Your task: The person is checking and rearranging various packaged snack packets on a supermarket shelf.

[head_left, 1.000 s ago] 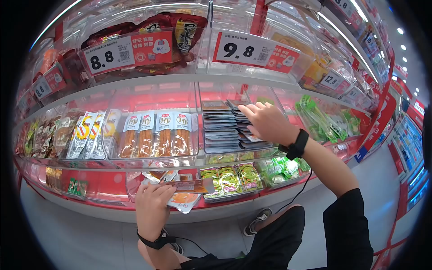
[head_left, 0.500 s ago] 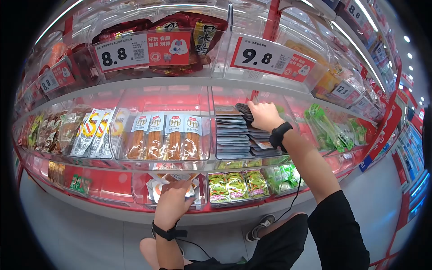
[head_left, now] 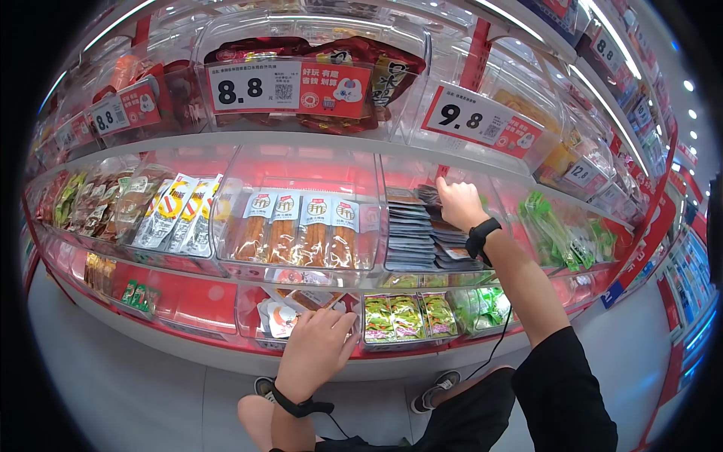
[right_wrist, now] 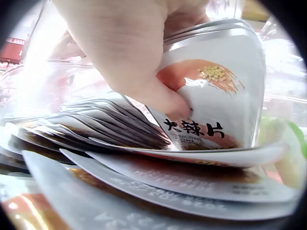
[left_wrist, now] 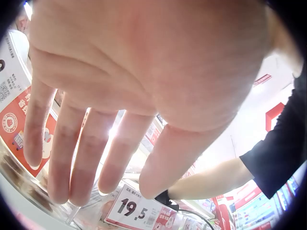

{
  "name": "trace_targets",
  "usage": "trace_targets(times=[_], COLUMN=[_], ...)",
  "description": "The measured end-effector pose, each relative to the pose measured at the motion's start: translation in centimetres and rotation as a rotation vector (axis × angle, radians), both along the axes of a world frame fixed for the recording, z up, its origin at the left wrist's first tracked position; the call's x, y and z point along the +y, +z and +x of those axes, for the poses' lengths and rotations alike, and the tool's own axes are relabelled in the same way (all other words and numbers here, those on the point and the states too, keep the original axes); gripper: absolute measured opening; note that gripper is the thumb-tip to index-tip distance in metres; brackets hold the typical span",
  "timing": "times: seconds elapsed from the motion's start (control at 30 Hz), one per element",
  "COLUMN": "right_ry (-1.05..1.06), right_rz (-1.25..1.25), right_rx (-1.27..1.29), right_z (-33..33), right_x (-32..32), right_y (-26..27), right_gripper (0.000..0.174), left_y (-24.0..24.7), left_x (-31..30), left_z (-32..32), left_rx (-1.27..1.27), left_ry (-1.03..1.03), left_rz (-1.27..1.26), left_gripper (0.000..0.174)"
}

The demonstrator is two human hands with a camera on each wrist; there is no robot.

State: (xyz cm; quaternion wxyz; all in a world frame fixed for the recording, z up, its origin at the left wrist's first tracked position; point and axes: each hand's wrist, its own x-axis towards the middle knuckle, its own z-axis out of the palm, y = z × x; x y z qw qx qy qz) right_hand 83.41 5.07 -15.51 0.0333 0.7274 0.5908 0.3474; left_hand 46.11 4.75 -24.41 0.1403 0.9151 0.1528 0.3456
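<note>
My right hand [head_left: 461, 205] reaches into the back of a clear bin [head_left: 392, 169] on the middle shelf. Its thumb [right_wrist: 168, 98] presses the front of a few upright silver snack packets [right_wrist: 223, 103], with the other fingers behind them. More flat packets [head_left: 410, 233] lie stacked in front and to the left. My left hand [head_left: 316, 354] hovers at the front of a lower bin, palm bare and fingers straight in the left wrist view. Just beyond its fingertips, a brown packet [head_left: 312, 299] and a white packet with an orange picture [head_left: 280, 320] lie in that bin.
Bagged brown sticks [head_left: 301, 230] fill the bin to the left, green packages [head_left: 557, 230] the one to the right. Green-and-pink packets [head_left: 410, 316] sit low beside my left hand. Shelf edges and price signs [head_left: 286, 89] run above; a cable [head_left: 493, 339] hangs from my right wrist.
My left hand has let go of the brown packet, which now lies in the lower bin, and has drawn back slightly. My right hand has moved to the stack's back and grips packets there.
</note>
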Motion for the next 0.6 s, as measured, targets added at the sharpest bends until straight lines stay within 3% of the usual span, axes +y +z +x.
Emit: trace_targets(times=[0.17,0.3,0.43,0.47,0.6], right_ry=[0.013,0.205,0.417,0.391,0.438], right_rz=[-0.004,0.015,0.104,0.097,0.074], right_rx=[-0.042,0.002,0.045,0.082,-0.109], right_z=[-1.3,-2.8,-5.3,-5.6,-7.7], right_x=[-4.1,-8.6,-12.5,-13.5,-16.0], right_y=[1.4,2.3,3.1,2.8,2.0], right_gripper=[0.022,0.018,0.023,0.036,0.019], left_y=[0.3,0.4,0.3,0.2,-0.5], left_x=[-0.8,-1.4,-2.0,-2.1,-2.8], left_z=[0.2,1.1,2.8,3.4,5.7], left_rx=[-0.034,-0.055,-0.152,-0.176,-0.182], left_ry=[-0.056,-0.090,-0.128,-0.134,-0.182], left_rz=[0.038,0.054,0.110,0.103,0.101], left_gripper=[0.022,0.020,0.015,0.016,0.020])
